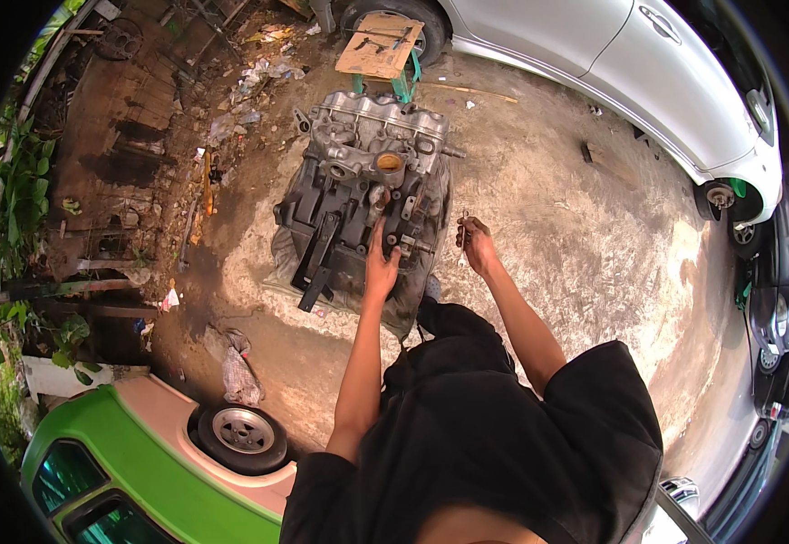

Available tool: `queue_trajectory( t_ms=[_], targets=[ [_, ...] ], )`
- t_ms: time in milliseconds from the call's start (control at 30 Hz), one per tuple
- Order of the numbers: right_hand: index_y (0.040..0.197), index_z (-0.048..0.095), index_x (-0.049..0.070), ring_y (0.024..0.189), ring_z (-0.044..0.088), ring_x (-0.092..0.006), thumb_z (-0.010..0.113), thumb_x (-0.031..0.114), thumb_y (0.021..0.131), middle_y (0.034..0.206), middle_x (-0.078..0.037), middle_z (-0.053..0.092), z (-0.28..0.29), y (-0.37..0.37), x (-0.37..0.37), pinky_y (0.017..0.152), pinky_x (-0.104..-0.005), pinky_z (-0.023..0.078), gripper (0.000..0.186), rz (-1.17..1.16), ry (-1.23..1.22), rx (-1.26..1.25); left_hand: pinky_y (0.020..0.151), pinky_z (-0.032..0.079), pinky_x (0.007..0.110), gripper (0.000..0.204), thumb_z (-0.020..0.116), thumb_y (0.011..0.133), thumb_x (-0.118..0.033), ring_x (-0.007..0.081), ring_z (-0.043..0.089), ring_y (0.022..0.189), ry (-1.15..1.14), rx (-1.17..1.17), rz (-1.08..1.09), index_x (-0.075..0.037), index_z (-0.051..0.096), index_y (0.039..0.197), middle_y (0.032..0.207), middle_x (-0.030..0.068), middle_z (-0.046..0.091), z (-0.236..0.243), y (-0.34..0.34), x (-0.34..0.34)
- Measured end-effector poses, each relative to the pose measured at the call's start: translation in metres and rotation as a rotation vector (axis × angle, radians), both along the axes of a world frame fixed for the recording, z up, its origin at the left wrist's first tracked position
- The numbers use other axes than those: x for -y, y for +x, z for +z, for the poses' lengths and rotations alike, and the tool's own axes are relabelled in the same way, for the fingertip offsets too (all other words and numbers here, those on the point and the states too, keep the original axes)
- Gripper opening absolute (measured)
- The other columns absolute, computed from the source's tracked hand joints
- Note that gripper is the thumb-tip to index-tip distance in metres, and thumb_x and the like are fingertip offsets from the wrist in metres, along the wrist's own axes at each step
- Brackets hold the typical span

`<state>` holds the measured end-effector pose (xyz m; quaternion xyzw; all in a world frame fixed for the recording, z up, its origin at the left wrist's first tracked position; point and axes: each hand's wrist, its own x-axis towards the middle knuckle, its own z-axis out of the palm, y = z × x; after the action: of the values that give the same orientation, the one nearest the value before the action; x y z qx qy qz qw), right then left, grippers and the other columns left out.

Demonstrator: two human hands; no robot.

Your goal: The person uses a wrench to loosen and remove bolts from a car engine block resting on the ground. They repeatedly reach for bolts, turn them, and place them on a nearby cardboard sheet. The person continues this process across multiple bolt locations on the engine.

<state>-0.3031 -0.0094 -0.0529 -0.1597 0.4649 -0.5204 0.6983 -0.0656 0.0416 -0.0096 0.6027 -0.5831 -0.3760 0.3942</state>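
A greasy car engine (381,127) lies on a dark cloth (287,258) in front of me, its grey metal head at the far end. Black brackets and fittings (322,238) cover its near part. Over that near right part reaches my left hand (381,269), fingers stretched out toward the engine; I cannot tell whether the fingertips touch it. To the right of the engine, apart from it, is my right hand (476,243), its fingers curled and pinched together. Something small and dark seems to be at its blackened fingertips, too small to name.
Beyond the engine stands a green stool (401,86) with a cardboard top (380,45) holding a few dark tools. A silver car (557,36) is parked behind it. A green and pink vehicle (154,435) is at lower left. Litter (263,77) and rusty boards (109,154) line the left side.
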Motion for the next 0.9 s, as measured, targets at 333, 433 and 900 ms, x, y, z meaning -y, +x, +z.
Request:
queue_trajectory(
  t_ms=[333,433,900],
  targets=[
    [0.1,0.058,0.003,0.072,0.056,-0.0161,0.052,0.017,0.104,0.083,-0.005,0.059,0.042,-0.071,-0.068,0.068,-0.0293,0.046,0.016,0.29,-0.081,-0.006,0.108,0.043,0.04,0.061,0.057,0.099,-0.015,0.0305,0.046,0.14,0.036,-0.338,0.152,-0.005,0.032,0.154,0.151,0.0178,0.047,-0.019,-0.081,-0.105],
    [0.101,0.061,0.002,0.077,0.061,-0.0153,0.056,0.016,0.102,0.087,-0.007,0.063,0.043,-0.086,-0.075,0.076,-0.0305,0.053,0.015,0.28,-0.069,-0.058,0.104,0.046,0.038,0.055,0.054,0.101,-0.012,0.0293,0.053,0.133,0.08,-0.364,0.124,-0.004,0.035,0.151,0.146,0.0184,0.05,-0.008,-0.106,-0.118],
    [0.105,0.066,-0.009,0.085,0.069,-0.0203,0.07,0.002,0.093,0.094,-0.014,0.07,0.128,-0.226,0.132,0.084,-0.034,0.058,0.017,-0.173,-0.442,-0.233,0.1,0.048,0.037,0.048,0.048,0.1,-0.006,0.0257,0.064,0.115,-0.042,-0.274,0.122,-0.004,0.037,0.147,0.131,0.0179,0.061,0.004,-0.221,0.102]
  ],
)
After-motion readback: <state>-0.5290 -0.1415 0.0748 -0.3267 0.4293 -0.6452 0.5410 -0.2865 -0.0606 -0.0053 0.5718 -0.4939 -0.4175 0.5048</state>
